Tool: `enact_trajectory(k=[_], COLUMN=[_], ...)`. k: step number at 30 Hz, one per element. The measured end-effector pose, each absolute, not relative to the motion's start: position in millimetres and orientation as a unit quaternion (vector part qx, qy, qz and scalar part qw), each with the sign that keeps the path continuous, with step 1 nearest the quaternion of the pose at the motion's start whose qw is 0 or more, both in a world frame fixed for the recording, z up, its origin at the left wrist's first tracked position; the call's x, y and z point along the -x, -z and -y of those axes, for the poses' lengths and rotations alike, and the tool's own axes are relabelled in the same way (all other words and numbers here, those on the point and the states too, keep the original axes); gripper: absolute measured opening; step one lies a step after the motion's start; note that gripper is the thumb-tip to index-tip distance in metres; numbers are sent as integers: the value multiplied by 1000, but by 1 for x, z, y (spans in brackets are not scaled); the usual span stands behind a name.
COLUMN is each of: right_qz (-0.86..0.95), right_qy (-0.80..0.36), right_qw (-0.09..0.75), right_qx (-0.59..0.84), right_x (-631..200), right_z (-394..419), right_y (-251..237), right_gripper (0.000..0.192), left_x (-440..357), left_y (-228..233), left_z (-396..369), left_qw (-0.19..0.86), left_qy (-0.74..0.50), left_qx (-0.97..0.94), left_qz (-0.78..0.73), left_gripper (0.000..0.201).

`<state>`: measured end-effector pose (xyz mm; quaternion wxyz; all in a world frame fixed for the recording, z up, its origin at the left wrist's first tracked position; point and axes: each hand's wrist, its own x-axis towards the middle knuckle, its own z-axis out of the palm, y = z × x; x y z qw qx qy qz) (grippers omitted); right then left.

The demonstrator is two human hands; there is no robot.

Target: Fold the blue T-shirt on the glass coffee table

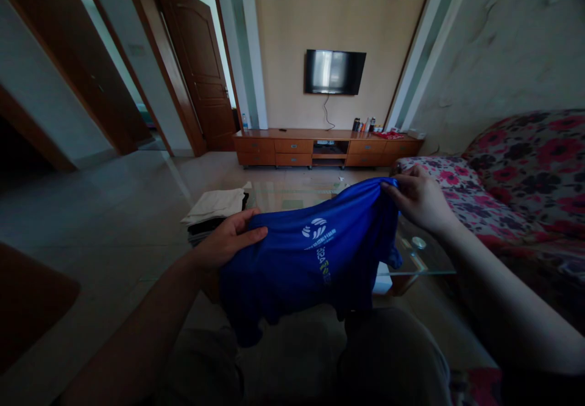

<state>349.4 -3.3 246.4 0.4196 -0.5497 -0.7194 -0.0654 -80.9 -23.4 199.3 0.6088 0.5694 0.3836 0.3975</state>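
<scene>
The blue shirt [287, 259] hung at six o'clock from the TV [336, 72], pinched by the left hand [227, 239] and right hand [421, 199] — being spread, it seemed. Next probably needed an even pull.

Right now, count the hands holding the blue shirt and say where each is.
2: the left hand grips the blue shirt at its upper left; the right hand pinches its upper right. Neither is hidden.

Blue garment [292, 259] (white print), spread sideways, creased
</scene>
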Motion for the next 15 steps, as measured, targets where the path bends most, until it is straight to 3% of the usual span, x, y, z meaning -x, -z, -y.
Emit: enact_trajectory(k=[6, 11, 15], right_qz=[656, 649, 702], right_qy=[37, -105, -263], right_qw=[449, 469, 455], right_qx=[605, 590, 480], right_x=[-334, -303, -248], right_z=[-1, 3, 39], right_y=[-248, -244, -239], right_gripper=[40, 36, 48], left_x=[74, 64, 31], left_y=[-216, -222, -224], left_z=[26, 34, 43], left_qw=[651, 668, 666], left_qy=[-461, -474, -475], left_qx=[-505, -491, -515], left_qz=[-329, -295, -257], left_gripper=[41, 24, 13])
